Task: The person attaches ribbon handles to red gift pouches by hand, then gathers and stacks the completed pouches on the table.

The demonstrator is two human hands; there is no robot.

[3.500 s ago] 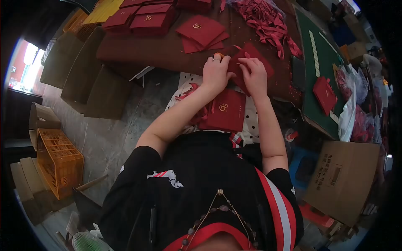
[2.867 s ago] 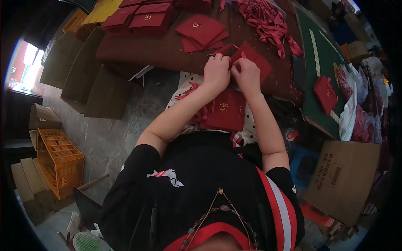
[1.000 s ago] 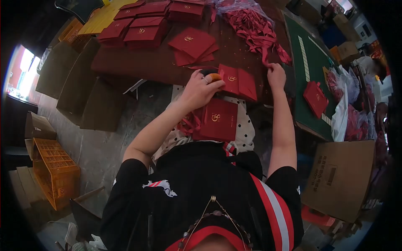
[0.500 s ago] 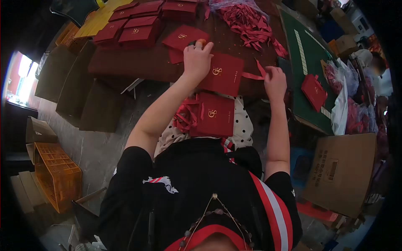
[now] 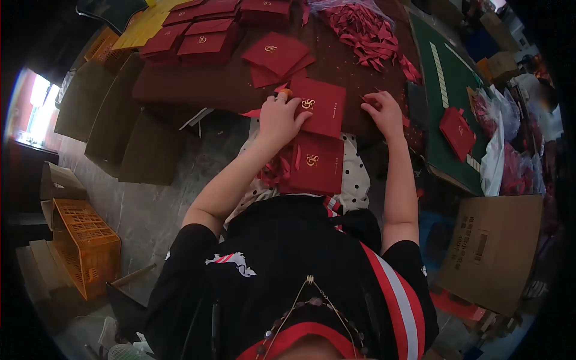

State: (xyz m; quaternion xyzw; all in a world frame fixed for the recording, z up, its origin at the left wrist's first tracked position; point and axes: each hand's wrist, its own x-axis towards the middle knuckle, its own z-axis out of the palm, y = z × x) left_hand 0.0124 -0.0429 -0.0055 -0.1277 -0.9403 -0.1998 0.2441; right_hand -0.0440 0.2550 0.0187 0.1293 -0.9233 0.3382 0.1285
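Note:
My left hand (image 5: 280,120) grips the left edge of a flat red paper bag (image 5: 327,108) with gold print, its thumb on the front. An orange band sits at one fingertip. A short red ribbon end (image 5: 252,113) sticks out left of this hand. To the right of the bag, apart from it, my right hand (image 5: 386,114) is raised with curled fingers; something thin and dark shows at the fingertips, too small to name. More red bags (image 5: 318,165) rest on my lap below, with looped red ribbons (image 5: 275,171) beside them.
Stacked red bags (image 5: 207,45) stand at the table's back left, and loose red bags (image 5: 276,51) lie nearer. A ribbon heap (image 5: 366,36) is at the back. A green board (image 5: 441,102) carries a red bag (image 5: 458,133). A cardboard box (image 5: 492,246) stands right, an orange crate (image 5: 87,243) left.
My left hand has come down from the loose bags to the held bag's left edge. The ribbon strip between bag and right hand is gone; a red end now shows on the left.

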